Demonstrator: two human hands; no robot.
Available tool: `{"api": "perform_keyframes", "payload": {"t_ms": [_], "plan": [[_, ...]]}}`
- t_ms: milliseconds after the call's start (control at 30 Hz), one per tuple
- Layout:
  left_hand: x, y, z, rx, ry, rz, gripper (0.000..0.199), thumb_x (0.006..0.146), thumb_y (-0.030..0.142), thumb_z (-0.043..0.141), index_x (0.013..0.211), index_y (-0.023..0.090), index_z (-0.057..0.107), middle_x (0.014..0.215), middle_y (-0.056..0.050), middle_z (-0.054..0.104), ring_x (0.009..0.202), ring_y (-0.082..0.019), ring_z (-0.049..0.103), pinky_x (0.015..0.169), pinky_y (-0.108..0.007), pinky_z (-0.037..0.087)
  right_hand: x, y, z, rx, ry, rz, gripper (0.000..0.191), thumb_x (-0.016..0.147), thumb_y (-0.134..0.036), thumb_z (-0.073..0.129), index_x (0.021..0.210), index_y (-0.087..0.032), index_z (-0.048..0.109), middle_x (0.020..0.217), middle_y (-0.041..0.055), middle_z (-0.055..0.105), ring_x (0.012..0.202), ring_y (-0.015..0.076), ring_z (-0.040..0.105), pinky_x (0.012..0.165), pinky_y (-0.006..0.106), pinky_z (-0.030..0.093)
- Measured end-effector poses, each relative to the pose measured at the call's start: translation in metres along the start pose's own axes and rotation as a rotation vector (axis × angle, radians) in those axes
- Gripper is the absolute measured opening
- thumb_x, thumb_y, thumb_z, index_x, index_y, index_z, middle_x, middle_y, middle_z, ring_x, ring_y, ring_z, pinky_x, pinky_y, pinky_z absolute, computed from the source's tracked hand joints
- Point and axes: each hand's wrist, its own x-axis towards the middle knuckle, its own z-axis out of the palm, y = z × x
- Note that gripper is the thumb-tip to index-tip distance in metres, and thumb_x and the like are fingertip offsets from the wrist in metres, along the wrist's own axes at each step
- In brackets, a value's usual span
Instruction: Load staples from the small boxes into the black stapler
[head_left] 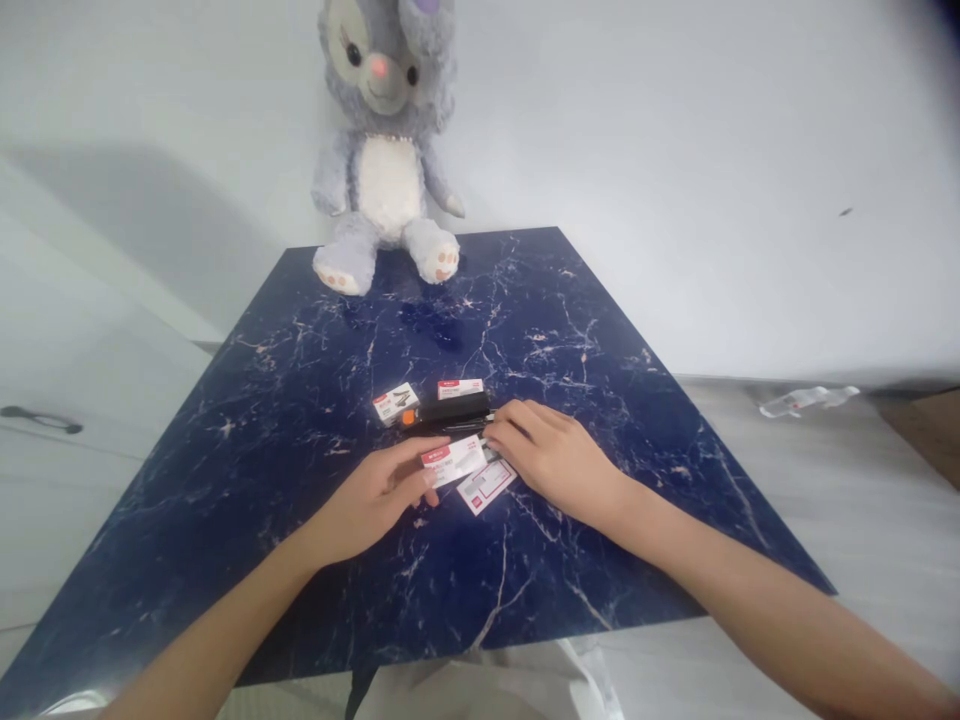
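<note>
Box of white card with red corner band [456, 458], small and oblong: positioned ahead and to the right of left hand [382, 495]. Long axis running left to right, right end slightly farther from the wearer. Left hand clamped on the left end of the box, between thumb and index finger. Clearance of the box above the surface: cannot tell.

Right hand [553, 450] just beside the opposite end. Nearer of the two: left, by virtue of its grip.

Immediately beyond the held box: black elongated object with orange end [452, 408], long axis nearly parallel, orange end to the left, other end close to the right fingertips. On the near side, askew and just below the right fingers: flat white box with red-outlined panel [487, 487]. Farther out, at left: white box with printed picture [394, 403]. Behind the black object, partly hidden: white box with red strip [460, 387]. Beneath all: dark blue marbled tabletop [300, 380].

Left forearm [240, 605] entering from lower left; wrist nearly straight, thumb on the wearer's side. Right forearm [735, 580] entering from lower right; back of hand uppermost, fingers bent and bunched leftward. Closure of right hand on anything: cannot tell, fingertips partly obscured.
</note>
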Motion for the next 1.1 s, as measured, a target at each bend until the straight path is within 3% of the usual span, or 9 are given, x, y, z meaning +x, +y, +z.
{"api": "perform_keyframes", "payload": {"t_ms": [67,167,300,400,600,700,833,933,1100], "plan": [[0.001,0.0,0.0,-0.047,0.013,-0.024,0.047,0.098,0.041,0.054,0.14,0.02,0.054,0.091,-0.006,0.073,0.081,-0.019,0.07,0.074,-0.03,0.055,-0.001,0.0,0.0,-0.007,0.004,-0.017,0.019,0.1,-0.011,0.047,0.107,-0.016,0.064,0.103,0.0099,0.065,0.089,0.0219,0.06,0.079,0.034,0.05],[0.002,-0.001,0.003,-0.085,0.045,-0.065,0.047,0.098,0.036,0.053,0.142,0.02,0.051,0.075,-0.001,0.069,0.06,-0.015,0.065,0.06,-0.027,0.053,-0.002,-0.001,0.001,0.006,-0.026,-0.003,0.017,0.1,-0.012,0.047,0.102,-0.016,0.064,0.094,0.0079,0.067,0.081,0.0205,0.062,0.071,0.033,0.049],[0.004,-0.004,0.012,-0.131,0.107,-0.088,0.04,0.097,0.032,0.051,0.136,0.02,0.055,0.065,0.003,0.063,0.047,-0.012,0.059,0.05,-0.023,0.049,-0.001,-0.001,0.001,0.217,-0.033,0.125,0.018,0.103,-0.019,0.046,0.1,-0.017,0.063,0.088,0.0061,0.069,0.074,0.0184,0.064,0.065,0.031,0.048],[0.006,-0.007,0.014,-0.206,0.129,-0.078,0.036,0.097,0.033,0.052,0.129,0.019,0.059,0.064,0.003,0.063,0.048,-0.012,0.06,0.05,-0.024,0.051,0.002,0.002,-0.004,0.541,0.046,0.336,0.016,0.102,-0.023,0.05,0.102,-0.02,0.065,0.093,0.004,0.072,0.078,0.0165,0.067,0.072,0.03,0.051],[0.009,-0.008,0.005,-0.407,0.156,-0.024,0.038,0.093,0.037,0.063,0.126,0.019,0.063,0.088,-0.006,0.072,0.071,-0.018,0.07,0.062,-0.029,0.059,0.008,0.019,-0.005,1.457,0.121,0.8,0.019,0.089,-0.039,0.071,0.095,-0.021,0.069,0.075,0.0005,0.071,0.066,0.0141,0.067,0.069,0.029,0.056],[0.008,-0.009,0.003,-0.499,0.145,-0.019,0.039,0.091,0.038,0.069,0.126,0.02,0.065,0.098,-0.007,0.072,0.075,-0.018,0.071,0.066,-0.029,0.059,0.009,0.026,0.001,1.709,0.197,0.934,0.018,0.08,-0.034,0.08,0.09,-0.022,0.071,0.078,-0.0006,0.071,0.072,0.0122,0.068,0.076,0.026,0.057],[0.007,-0.009,0.006,-0.622,0.12,-0.041,0.04,0.088,0.038,0.073,0.124,0.02,0.066,0.097,-0.007,0.073,0.078,-0.018,0.072,0.069,-0.029,0.059,0.009,0.025,0.007,1.759,0.19,0.899,0.012,0.077,-0.029,0.081,0.085,-0.023,0.075,0.081,-0.001,0.072,0.075,0.0116,0.067,0.08,0.027,0.055],[0.007,-0.01,0.009,-0.629,0.106,-0.043,0.04,0.087,0.037,0.075,0.121,0.02,0.067,0.094,-0.008,0.073,0.076,-0.019,0.073,0.069,-0.029,0.06,0.009,0.019,0.008,1.611,0.165,0.782,0.007,0.079,-0.028,0.077,0.085,-0.024,0.078,0.089,0.0006,0.073,0.08,0.014,0.066,0.08,0.03,0.054],[0.007,-0.012,0.009,-0.574,0.237,0.031,0.036,0.086,0.036,0.075,0.118,0.021,0.069,0.094,-0.006,0.073,0.07,-0.017,0.072,0.062,-0.028,0.06,0.006,0.013,0.006,1.327,0.249,0.653,0.009,0.083,-0.026,0.072,0.086,-0.027,0.08,0.104,0.0015,0.073,0.096,0.0185,0.067,0.089,0.034,0.051]]}}
